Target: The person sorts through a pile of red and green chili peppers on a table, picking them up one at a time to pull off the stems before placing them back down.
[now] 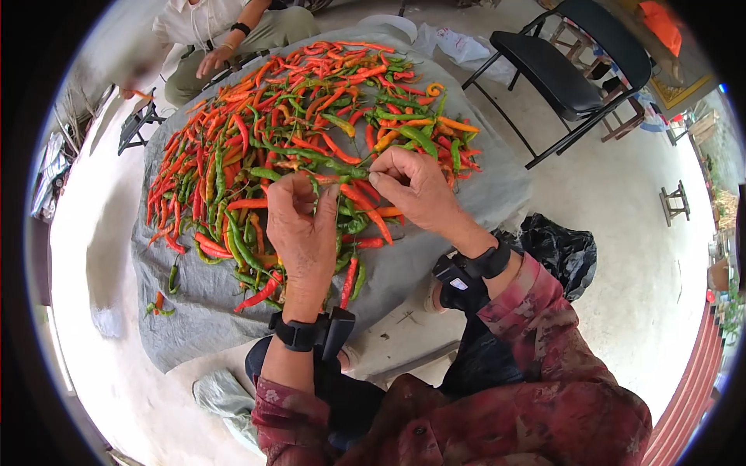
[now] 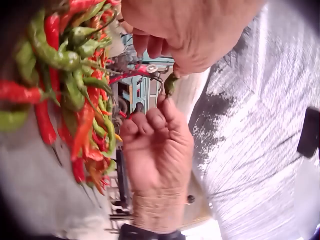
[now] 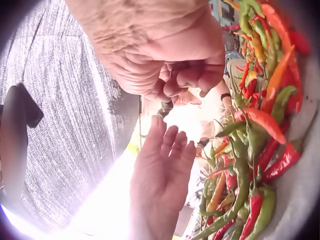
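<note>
A heap of red, green and orange chili peppers lies in front of me. Over its near side, my left hand and right hand face each other, fingertips close together. Between them is a short dark green chili pepper. The right hand pinches one end between thumb and fingers, its other fingers curled in. At the other end, the left hand holds it by its thumb and fingertip. Part of the small pepper is hidden behind the fingertips.
The heap lies on a grey cloth. Another person sits beyond it at the back left. A black folding chair stands at the back right, and a black plastic bag lies on the floor beside my right arm.
</note>
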The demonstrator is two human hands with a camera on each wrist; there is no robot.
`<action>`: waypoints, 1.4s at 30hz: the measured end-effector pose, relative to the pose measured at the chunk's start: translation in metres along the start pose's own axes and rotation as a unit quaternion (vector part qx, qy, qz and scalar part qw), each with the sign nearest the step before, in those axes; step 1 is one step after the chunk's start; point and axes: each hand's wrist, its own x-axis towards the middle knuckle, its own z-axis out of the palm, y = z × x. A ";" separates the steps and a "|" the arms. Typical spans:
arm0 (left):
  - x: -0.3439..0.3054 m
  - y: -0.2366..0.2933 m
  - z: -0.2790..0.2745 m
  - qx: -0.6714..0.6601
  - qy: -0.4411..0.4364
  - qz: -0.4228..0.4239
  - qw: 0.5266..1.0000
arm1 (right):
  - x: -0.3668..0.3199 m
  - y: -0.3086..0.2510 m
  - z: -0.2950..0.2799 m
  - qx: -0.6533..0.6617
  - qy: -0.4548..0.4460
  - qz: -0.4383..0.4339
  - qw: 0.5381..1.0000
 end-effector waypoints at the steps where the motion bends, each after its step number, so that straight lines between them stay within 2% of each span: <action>1: 0.002 -0.001 -0.003 0.133 -0.004 0.133 0.982 | -0.001 0.001 -0.003 -0.008 0.005 0.001 1.000; 2: 0.003 0.000 -0.003 0.263 -0.005 0.262 0.929 | -0.001 0.001 -0.004 -0.037 -0.002 -0.019 0.999; 4: 0.003 0.004 0.001 0.261 -0.011 0.276 0.925 | -0.001 0.002 -0.003 -0.068 -0.006 -0.040 0.997; 6: 0.007 -0.004 0.002 0.320 -0.062 0.349 0.879 | -0.002 0.003 -0.003 -0.047 -0.044 -0.049 0.997; 8: 0.010 -0.014 0.006 0.268 -0.085 0.340 0.898 | 0.000 0.002 -0.004 -0.017 -0.028 -0.044 0.998; 10: 0.006 -0.015 0.009 0.105 -0.132 0.172 0.971 | 0.004 0.003 -0.007 0.170 -0.008 0.006 0.985; 13: 0.004 0.002 0.013 0.068 -0.132 0.135 0.980 | 0.007 0.019 0.001 0.205 0.015 -0.025 0.978; 14: 0.005 0.002 0.016 0.048 -0.127 0.123 0.983 | 0.005 0.014 -0.002 0.187 -0.013 0.003 0.982; 15: 0.005 -0.001 0.018 0.026 -0.127 0.117 0.985 | 0.004 0.011 0.002 0.210 -0.001 0.001 0.978; 16: 0.008 -0.004 0.020 0.009 -0.124 0.105 0.987 | 0.003 0.006 0.000 0.174 -0.012 -0.017 0.985; 20: 0.021 0.004 0.021 -0.018 -0.086 0.101 0.991 | 0.006 0.011 0.000 0.155 -0.007 0.015 0.988; 22: 0.024 0.005 0.023 -0.148 -0.041 0.078 0.985 | 0.006 0.011 0.002 0.136 -0.003 0.015 0.991; 26: 0.026 0.001 0.020 -0.157 -0.064 0.021 0.985 | 0.010 0.013 0.007 0.161 0.026 -0.016 0.987; 31: 0.022 0.006 0.014 -0.108 -0.079 0.036 0.990 | 0.009 0.008 0.007 0.156 0.011 0.007 0.988; 33: 0.023 0.006 0.017 -0.093 -0.065 0.031 0.993 | 0.008 -0.001 0.009 0.221 0.040 -0.003 0.974; 35: 0.021 0.011 0.011 0.017 -0.131 0.068 0.989 | 0.006 0.002 0.012 0.232 0.044 -0.007 0.972; 36: 0.019 0.009 0.013 0.062 -0.119 0.149 0.980 | 0.011 0.002 0.012 0.229 0.054 -0.025 0.972; 38: 0.014 0.011 0.016 0.062 -0.149 0.132 0.978 | 0.014 0.007 0.010 0.157 0.055 -0.050 0.985; 40: 0.010 0.005 0.020 0.039 -0.142 0.135 0.980 | 0.013 0.005 0.007 0.108 0.055 -0.041 0.992; 42: 0.011 0.005 0.018 0.050 -0.152 0.135 0.978 | 0.012 0.005 0.007 0.119 0.056 -0.059 0.990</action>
